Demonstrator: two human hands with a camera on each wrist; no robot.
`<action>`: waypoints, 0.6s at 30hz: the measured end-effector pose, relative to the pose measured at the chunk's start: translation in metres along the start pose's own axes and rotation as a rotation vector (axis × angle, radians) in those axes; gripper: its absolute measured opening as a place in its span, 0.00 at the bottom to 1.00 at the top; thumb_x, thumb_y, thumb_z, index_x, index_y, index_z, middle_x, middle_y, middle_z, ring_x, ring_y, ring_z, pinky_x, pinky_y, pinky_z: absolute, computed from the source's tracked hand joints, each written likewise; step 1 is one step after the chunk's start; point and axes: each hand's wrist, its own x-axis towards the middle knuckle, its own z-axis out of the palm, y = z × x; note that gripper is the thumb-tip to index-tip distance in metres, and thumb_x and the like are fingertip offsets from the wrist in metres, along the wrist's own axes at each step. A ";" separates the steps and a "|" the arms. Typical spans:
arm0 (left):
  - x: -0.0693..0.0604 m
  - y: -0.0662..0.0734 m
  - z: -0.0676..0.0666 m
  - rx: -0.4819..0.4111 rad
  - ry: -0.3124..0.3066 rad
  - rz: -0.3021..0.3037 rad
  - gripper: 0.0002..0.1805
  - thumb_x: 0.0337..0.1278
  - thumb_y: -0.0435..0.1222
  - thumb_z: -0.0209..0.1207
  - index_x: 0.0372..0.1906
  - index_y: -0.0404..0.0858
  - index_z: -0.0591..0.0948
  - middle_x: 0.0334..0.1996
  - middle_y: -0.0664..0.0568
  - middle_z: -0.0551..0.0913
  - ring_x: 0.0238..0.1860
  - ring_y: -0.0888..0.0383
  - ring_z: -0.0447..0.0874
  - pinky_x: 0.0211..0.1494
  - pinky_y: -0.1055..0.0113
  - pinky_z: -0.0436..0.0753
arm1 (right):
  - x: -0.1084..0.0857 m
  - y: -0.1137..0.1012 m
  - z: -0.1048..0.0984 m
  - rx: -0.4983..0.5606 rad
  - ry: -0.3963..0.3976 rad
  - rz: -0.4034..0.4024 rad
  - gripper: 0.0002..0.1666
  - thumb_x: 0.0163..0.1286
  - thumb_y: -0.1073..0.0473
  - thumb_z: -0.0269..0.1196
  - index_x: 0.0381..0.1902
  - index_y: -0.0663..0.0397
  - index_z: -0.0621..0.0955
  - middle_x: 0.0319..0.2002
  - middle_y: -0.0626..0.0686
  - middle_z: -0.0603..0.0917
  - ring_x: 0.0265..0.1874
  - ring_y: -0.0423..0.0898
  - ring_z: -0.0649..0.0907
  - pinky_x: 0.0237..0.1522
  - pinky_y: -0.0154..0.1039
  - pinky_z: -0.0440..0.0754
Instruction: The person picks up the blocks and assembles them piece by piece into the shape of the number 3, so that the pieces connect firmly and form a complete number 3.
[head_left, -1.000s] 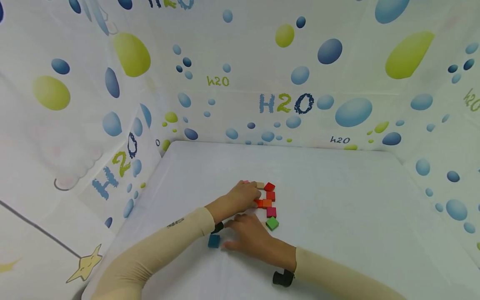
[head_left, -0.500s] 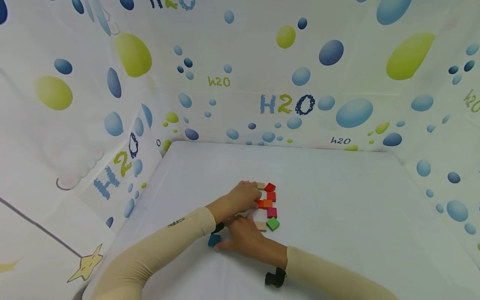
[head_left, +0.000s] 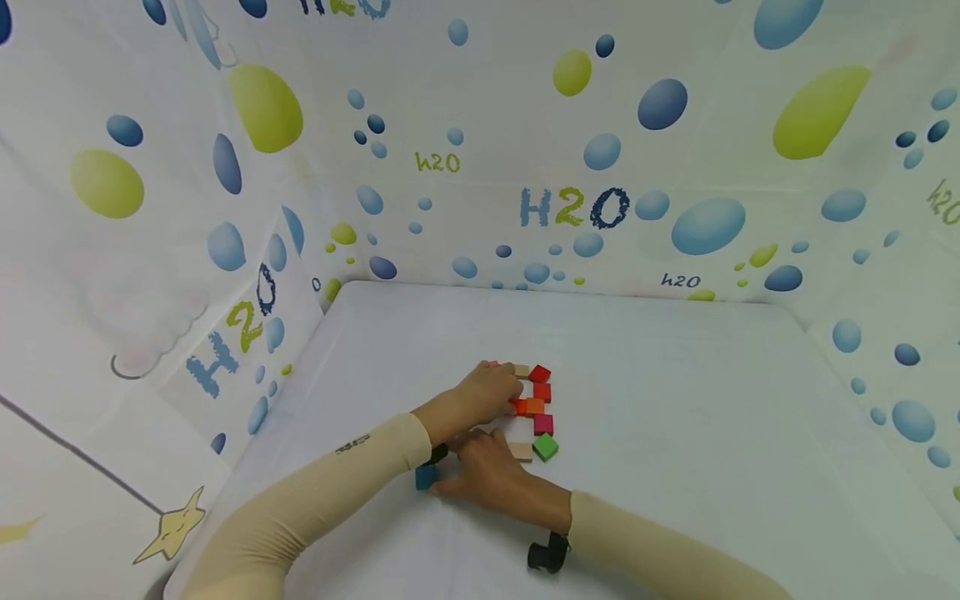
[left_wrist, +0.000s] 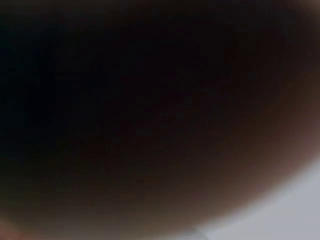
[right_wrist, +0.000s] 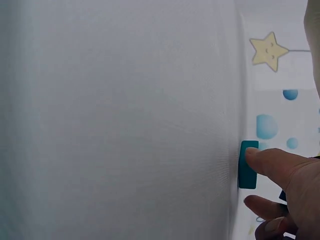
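Observation:
My right hand [head_left: 491,475] reaches in under the left forearm. Its extended thumb touches a teal-blue block [right_wrist: 248,172], seen also as a blue cube [head_left: 426,477] at the left. The other fingers are spread apart from the thumb, partly hidden by the left arm. Bent over the left side of a block arrangement lies my left hand [head_left: 483,392]; what its fingertips touch is hidden. Around it show an orange block [head_left: 535,407], a red block [head_left: 542,392], a tan block [head_left: 521,372] and a magenta block [head_left: 543,424]. The left wrist view is almost wholly dark.
A green block [head_left: 546,447] sits turned at a corner, beside another tan block [head_left: 521,452]. A tilted red block [head_left: 540,373] marks the far right corner. White cloth covers the table [head_left: 675,433], with a patterned curtain [head_left: 480,167] behind.
My right hand has moved slightly left, and its thumb has come up against the blue block, which has turned and shifted a little. A tan block has come into sight. The left hand stays put.

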 end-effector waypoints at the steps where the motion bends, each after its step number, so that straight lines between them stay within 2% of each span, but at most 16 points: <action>1: 0.000 0.000 0.000 -0.003 0.000 0.000 0.13 0.67 0.45 0.70 0.50 0.45 0.89 0.41 0.54 0.83 0.50 0.58 0.79 0.63 0.58 0.78 | 0.000 0.000 0.000 0.001 -0.001 0.000 0.36 0.61 0.40 0.79 0.63 0.48 0.85 0.51 0.43 0.90 0.55 0.43 0.84 0.55 0.52 0.76; 6: -0.001 0.000 -0.001 -0.004 -0.001 0.005 0.12 0.67 0.45 0.71 0.49 0.45 0.89 0.41 0.53 0.83 0.49 0.58 0.79 0.64 0.56 0.78 | 0.000 -0.001 0.000 0.003 -0.002 -0.007 0.33 0.61 0.42 0.79 0.60 0.50 0.86 0.47 0.43 0.91 0.50 0.42 0.84 0.52 0.50 0.76; 13: -0.001 -0.001 0.000 0.021 0.002 0.011 0.12 0.67 0.45 0.70 0.49 0.45 0.89 0.43 0.53 0.84 0.50 0.58 0.79 0.65 0.56 0.79 | 0.002 0.000 0.001 0.020 0.004 -0.011 0.35 0.61 0.44 0.80 0.63 0.48 0.84 0.46 0.42 0.89 0.47 0.40 0.83 0.50 0.49 0.74; 18: -0.002 -0.001 -0.002 0.014 -0.005 0.012 0.12 0.67 0.45 0.70 0.50 0.45 0.89 0.43 0.53 0.84 0.51 0.58 0.80 0.66 0.55 0.79 | 0.004 0.003 0.004 0.027 -0.004 -0.021 0.32 0.61 0.45 0.80 0.60 0.50 0.84 0.42 0.43 0.88 0.43 0.39 0.81 0.49 0.47 0.73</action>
